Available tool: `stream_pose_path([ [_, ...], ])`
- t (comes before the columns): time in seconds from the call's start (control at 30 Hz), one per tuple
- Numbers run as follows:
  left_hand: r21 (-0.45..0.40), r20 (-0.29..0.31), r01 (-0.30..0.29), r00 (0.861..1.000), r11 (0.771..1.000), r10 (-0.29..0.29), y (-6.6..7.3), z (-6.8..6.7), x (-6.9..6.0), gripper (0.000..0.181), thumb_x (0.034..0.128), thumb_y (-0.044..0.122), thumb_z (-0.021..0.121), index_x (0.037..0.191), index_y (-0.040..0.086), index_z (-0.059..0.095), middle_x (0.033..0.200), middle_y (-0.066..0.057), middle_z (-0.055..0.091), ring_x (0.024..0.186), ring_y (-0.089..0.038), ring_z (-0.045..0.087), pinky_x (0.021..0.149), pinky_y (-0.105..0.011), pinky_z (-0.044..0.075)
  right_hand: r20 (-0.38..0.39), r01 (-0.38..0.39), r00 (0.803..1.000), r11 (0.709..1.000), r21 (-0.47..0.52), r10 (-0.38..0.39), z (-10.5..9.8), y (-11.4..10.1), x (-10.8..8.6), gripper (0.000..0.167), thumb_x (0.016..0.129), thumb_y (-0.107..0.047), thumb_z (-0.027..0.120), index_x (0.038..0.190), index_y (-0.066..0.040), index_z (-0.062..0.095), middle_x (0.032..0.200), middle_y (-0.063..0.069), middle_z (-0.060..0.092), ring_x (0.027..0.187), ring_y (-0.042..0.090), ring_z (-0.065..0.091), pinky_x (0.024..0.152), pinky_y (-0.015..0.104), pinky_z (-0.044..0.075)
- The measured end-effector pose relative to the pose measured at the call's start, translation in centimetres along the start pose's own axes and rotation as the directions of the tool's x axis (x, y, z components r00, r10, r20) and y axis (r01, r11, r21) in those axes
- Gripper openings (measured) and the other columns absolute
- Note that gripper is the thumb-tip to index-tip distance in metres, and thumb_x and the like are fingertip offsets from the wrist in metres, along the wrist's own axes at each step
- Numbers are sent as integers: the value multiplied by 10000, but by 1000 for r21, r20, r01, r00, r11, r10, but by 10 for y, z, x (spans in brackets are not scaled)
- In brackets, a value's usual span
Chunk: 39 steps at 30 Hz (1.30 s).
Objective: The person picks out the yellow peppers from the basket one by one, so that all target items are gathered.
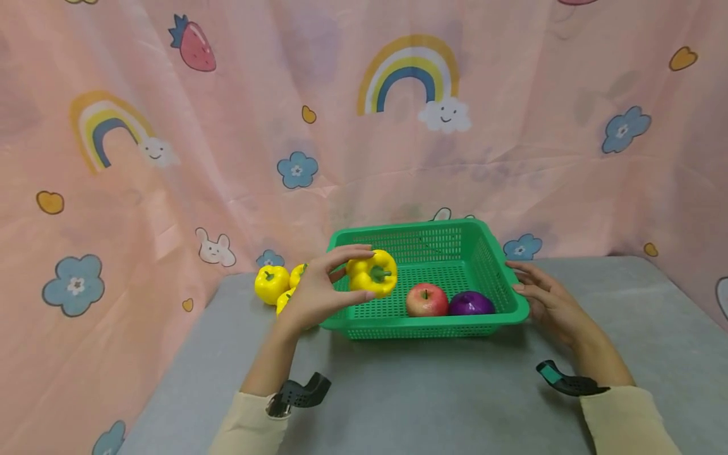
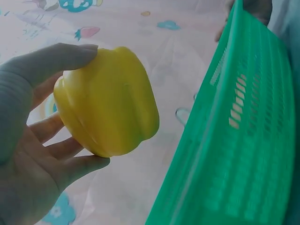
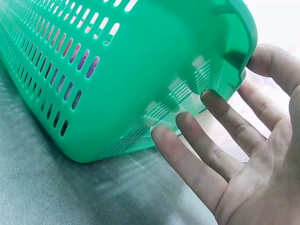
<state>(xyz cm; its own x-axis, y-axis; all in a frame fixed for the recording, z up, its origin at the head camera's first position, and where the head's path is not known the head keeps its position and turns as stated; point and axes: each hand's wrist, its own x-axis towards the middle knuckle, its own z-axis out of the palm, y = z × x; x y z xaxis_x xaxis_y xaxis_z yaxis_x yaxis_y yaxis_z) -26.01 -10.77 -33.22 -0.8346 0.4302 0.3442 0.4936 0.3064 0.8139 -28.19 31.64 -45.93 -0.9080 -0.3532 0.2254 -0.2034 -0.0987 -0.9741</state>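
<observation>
My left hand (image 1: 314,296) holds a yellow bell pepper (image 1: 375,274) between thumb and fingers, above the left side of a green plastic basket (image 1: 423,323). In the left wrist view the pepper (image 2: 110,103) hangs apart from the basket's wall (image 2: 234,154). At the basket's right end, my right hand (image 1: 554,309) pinches the rim between thumb and index finger. Its other fingers (image 3: 194,159) stretch along the outside of the wall. Inside the basket, a red apple (image 1: 427,300) lies beside a glossy purple vegetable or fruit (image 1: 471,303), whose kind I cannot tell.
Several more yellow bell peppers (image 1: 272,284) cluster left of the basket, partly hidden behind my left hand. The grey table (image 1: 421,398) carries everything. A pink patterned cloth (image 1: 256,114) hangs right behind the basket.
</observation>
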Motion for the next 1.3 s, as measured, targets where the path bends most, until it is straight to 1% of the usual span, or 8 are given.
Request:
stream_pose_path([
  [0.1,19,-42,5,999,1000,-4,-4,-13,-16,527,815,137,843,1307,218,672,1472,-7,574,1401,-166,495,1146,-461,442,-17,-20,1000,1000,-6,20,1,-1,-1,449,1081,-90,404,1506,-229,380,1333,-150,540,1036,42,690,767,277,619],
  [0.23,29,-141,-3,990,1000,7,-12,-31,-37,540,801,73,845,1307,145,671,1444,-44,592,1351,-165,541,1117,-393,462,-39,-38,999,998,-46,37,2,-3,-2,448,1079,-106,422,1510,-225,387,1329,-155,527,1046,22,675,779,258,610],
  [0.37,56,-240,16,971,998,-2,-23,-50,-59,533,807,38,831,1308,112,665,1437,-67,599,1324,-111,562,1081,-270,475,-34,-56,998,995,-86,53,3,-5,0,468,1079,-118,432,1533,-208,363,1330,-137,503,1079,13,648,813,251,591],
  [0.57,114,-359,136,929,984,-87,-37,-74,-82,526,839,91,820,1335,90,646,1444,-92,599,1313,13,534,1045,-169,463,-39,-76,997,995,-68,73,4,-4,0,487,1081,-134,439,1551,-213,336,1288,-126,562,1003,70,709,751,313,622],
  [0.7,117,-411,182,904,976,-119,-43,-83,-88,527,851,120,816,1345,84,640,1441,-100,592,1300,2,540,1024,-138,461,-30,-78,997,995,-55,77,3,-5,-1,491,1083,-128,434,1554,-216,329,1264,-114,592,977,94,726,740,328,628],
  [0.87,90,-436,240,882,967,-178,-51,-91,-89,542,869,155,804,1374,95,618,1459,-100,566,1285,10,520,1006,-94,454,-17,-78,997,995,-54,77,2,-7,-4,483,1090,-140,415,1554,-227,313,1275,-113,594,989,87,716,750,315,620],
  [1.03,55,-457,329,848,943,-269,-58,-98,-94,578,880,201,799,1413,129,589,1495,-49,522,1361,-133,486,1026,-94,442,-10,-85,996,996,-35,85,3,-8,-3,486,1092,-146,412,1559,-230,303,1269,-115,619,997,84,712,753,314,614],
  [1.3,64,-462,368,835,928,-299,-74,-101,-96,569,897,226,782,1419,119,583,1494,-54,527,1410,-270,482,1060,-231,468,0,-81,997,997,-16,81,2,-8,-4,476,1091,-135,409,1546,-237,314,1218,-80,651,983,90,721,746,315,621],
])
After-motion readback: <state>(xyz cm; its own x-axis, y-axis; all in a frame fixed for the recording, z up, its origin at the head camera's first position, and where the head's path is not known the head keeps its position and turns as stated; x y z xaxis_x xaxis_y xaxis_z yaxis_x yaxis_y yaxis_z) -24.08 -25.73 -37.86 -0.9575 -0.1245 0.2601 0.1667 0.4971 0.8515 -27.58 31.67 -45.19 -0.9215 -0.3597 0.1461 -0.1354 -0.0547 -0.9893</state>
